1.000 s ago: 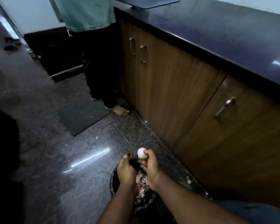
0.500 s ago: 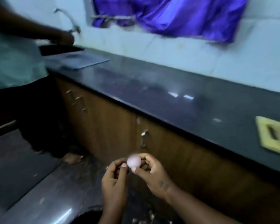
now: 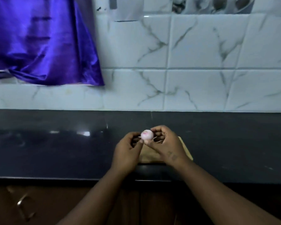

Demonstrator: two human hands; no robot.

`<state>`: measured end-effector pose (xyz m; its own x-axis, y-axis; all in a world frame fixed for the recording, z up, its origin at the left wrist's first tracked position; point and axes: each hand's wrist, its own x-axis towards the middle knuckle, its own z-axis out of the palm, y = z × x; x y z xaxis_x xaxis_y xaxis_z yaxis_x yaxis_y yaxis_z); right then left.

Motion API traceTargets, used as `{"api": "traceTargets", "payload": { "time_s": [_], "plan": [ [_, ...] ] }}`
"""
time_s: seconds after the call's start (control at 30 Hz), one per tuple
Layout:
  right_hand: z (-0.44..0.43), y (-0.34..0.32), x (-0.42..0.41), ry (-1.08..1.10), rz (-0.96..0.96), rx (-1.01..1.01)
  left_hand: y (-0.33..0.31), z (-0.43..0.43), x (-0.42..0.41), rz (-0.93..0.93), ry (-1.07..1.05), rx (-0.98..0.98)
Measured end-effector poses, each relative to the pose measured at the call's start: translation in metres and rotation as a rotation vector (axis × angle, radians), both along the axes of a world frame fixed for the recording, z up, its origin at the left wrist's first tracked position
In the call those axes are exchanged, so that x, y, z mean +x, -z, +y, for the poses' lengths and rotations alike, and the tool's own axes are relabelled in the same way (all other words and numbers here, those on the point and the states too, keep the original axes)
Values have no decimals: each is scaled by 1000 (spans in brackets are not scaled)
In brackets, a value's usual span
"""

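Our right hand (image 3: pixel 167 146) holds a small peeled onion (image 3: pixel 146 134), pale pink and round, pinched between the thumb below and the fingertips curled over its top and right side. Our left hand (image 3: pixel 126 151) meets it from the other side: the thumb tip lies against the onion's lower left, and the other fingers are curled in close beside it. Both hands are narrow, closed round this one thing, and it is held up in the air, clear of the desk (image 3: pixel 55 151).

Right under the hands lies a light wooden cutting board (image 3: pixel 148 154), flat on the desk and close to its front edge. Our hands and wrists cover most of it, so we see only a strip between them and a corner past the right wrist. The onion hangs above the board's far part.

The desk itself is dark and glossy, with bright glints towards its left side. Along its back edge rises a wall of white marbled tiles (image 3: pixel 201 62), and a purple cloth (image 3: pixel 44 43) hangs over the wall's left part. Below the front edge are brown cabinet doors, and a metal handle (image 3: pixel 22 200) shows at the lower left.
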<state>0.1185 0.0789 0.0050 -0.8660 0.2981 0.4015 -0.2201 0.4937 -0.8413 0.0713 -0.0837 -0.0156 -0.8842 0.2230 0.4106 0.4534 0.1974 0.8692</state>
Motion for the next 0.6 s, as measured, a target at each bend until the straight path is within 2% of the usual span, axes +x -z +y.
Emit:
{"api": "traceTargets", "payload": {
  "time_s": [0.13,0.27,0.37,0.6],
  "plan": [
    [47,12,-17,107,-78,89,6,46,-30,55,13,-348],
    [58,37,-30,107,-157,178,22,60,-42,140,-82,-526],
    [59,50,-34,131,-167,226,34,59,-42,191,-131,-525],
    [61,46,-33,135,-198,273,40,59,-47,124,-196,-474]
  ]
}}
